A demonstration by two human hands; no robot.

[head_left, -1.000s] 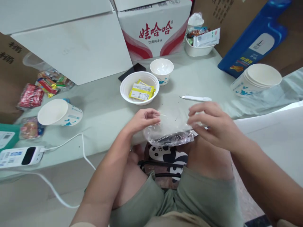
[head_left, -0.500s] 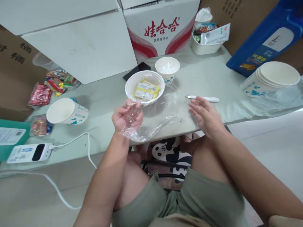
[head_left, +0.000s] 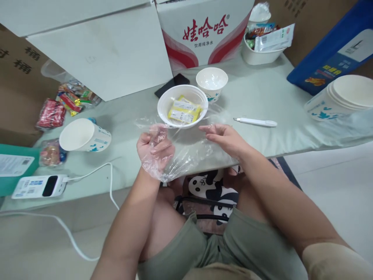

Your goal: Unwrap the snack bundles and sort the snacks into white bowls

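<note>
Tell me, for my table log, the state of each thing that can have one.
Film: spread, creased, over the left fingers
Bowl: upright, holding yellow packets
Small cup: upright
Knife: blade out
Phone: lying flat
White device: cable plugged in
Stacked cups: nested
Left cup: open
Tub: open, heaped full
Blue bottle: top out of view

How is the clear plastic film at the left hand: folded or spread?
Spread, though crinkled: the clear plastic film drapes over the left hand and fans out toward the right hand.
</note>
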